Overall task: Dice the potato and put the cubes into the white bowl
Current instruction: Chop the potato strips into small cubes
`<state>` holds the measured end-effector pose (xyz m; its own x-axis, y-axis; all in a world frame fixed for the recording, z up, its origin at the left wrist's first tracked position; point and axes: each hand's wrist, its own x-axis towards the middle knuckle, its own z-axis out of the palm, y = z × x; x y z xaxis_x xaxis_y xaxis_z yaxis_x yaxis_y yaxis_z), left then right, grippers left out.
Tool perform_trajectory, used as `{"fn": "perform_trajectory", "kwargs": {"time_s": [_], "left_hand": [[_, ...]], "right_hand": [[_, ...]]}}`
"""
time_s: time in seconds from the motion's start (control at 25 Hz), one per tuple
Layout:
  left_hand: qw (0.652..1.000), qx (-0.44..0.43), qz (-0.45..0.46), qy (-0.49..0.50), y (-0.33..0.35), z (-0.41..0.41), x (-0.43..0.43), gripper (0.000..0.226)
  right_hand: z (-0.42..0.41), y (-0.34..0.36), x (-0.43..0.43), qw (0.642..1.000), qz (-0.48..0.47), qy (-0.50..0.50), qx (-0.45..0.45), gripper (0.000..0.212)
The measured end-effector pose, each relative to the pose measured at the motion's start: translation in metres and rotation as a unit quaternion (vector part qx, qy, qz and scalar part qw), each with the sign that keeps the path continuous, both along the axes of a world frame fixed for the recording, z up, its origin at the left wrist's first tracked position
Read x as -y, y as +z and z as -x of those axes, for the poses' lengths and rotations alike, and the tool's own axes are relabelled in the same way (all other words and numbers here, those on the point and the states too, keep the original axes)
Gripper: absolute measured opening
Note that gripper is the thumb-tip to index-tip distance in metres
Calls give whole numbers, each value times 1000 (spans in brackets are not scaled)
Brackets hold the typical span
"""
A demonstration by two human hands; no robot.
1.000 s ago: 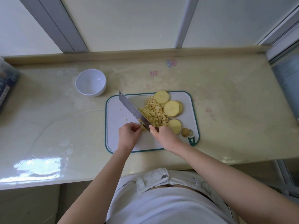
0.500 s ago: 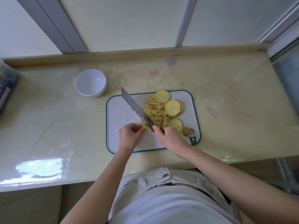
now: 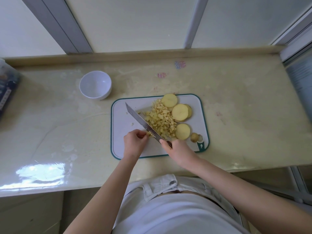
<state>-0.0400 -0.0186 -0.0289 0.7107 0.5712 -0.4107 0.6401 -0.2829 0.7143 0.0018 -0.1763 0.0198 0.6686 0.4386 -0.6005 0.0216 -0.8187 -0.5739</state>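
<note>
On the cutting board, the right hand clenches the knife beside diced potato cubes; the left hand pinches a small potato piece. The white bowl sits apart on the desk.

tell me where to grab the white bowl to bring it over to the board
Grip the white bowl by its rim, coming from above on the side nearest the cutting board. It stands upright, open and apparently empty on the counter, with nothing crowding it, so the thin rim is probably easiest to pinch.

Glossy beige countertop, two small coloured stickers, dark blue container at left edge, frosted window panels
</note>
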Motion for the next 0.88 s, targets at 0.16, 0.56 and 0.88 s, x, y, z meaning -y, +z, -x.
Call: {"fn": "perform_trajectory", "kwargs": {"time_s": [0.16,0.56,0.88], "left_hand": [[1000,-3,8,-4,1,-1,0,8],[1000,16,-4,-1,4,2,3,8],[999,34,-16,-1,4,5,7,9]], "right_hand": [[2,-1,-2,1000,16,10,5,57],[4,-15,-16,1000,21,-3,16,58],[-7,-18,-9,998,-18,-54,-35,57]]}}
